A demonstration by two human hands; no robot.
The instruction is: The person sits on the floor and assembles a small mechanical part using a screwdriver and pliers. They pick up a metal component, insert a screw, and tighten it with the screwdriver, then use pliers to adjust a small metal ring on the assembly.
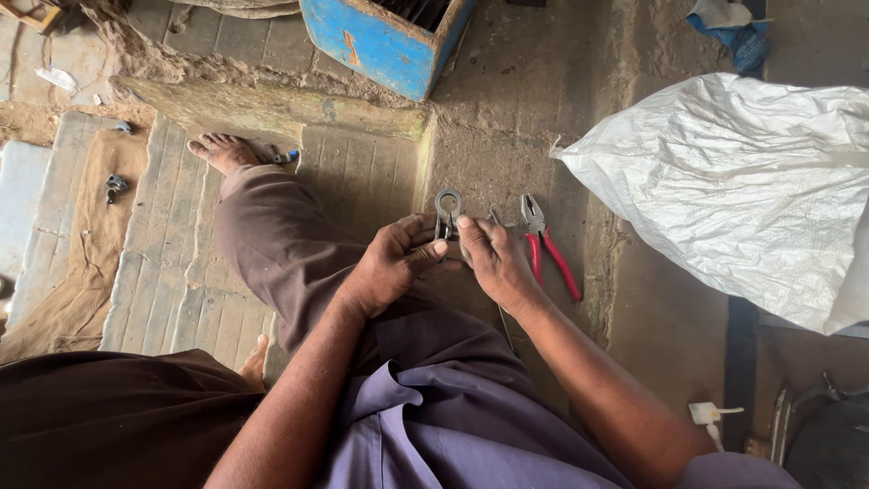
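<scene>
Metal ring clip (447, 210) pinched between both hands over the lap.

Left hand (391, 264) and right hand (493, 258) both clamp fingers on the clip; red pliers (548, 244) lie just right of it, white sack (742, 190) farther right, blue box (385, 41) beyond.

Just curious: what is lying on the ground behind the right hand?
Red-handled pliers lie on the dirt floor just beyond the right hand. A thin metal rod runs under the hand; its middle is covered.
</scene>
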